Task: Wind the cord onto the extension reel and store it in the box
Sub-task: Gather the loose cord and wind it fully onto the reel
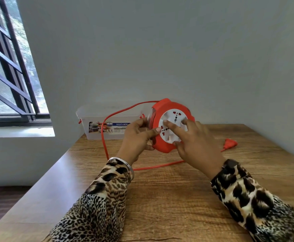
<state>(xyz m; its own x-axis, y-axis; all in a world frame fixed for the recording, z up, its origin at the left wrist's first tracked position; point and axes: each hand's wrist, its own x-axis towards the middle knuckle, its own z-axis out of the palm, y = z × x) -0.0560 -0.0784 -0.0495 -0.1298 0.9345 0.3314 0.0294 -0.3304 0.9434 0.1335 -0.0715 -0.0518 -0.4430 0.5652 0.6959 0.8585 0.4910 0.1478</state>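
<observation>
So I've got the extension reel (172, 125) lifted off the wooden table (169, 189), tilted up with its white socket face toward me. My left hand (137, 137) grips its left edge, thumb curled onto the front rim. My right hand (195, 139) rests on the white face with straightish fingers spread, not wrapped around anything. The red cord (106, 137) loops out left of the reel and trails across the table below it. Its plug (230, 144) lies right of the reel. The clear box (107, 123) sits behind the reel, against the wall.
</observation>
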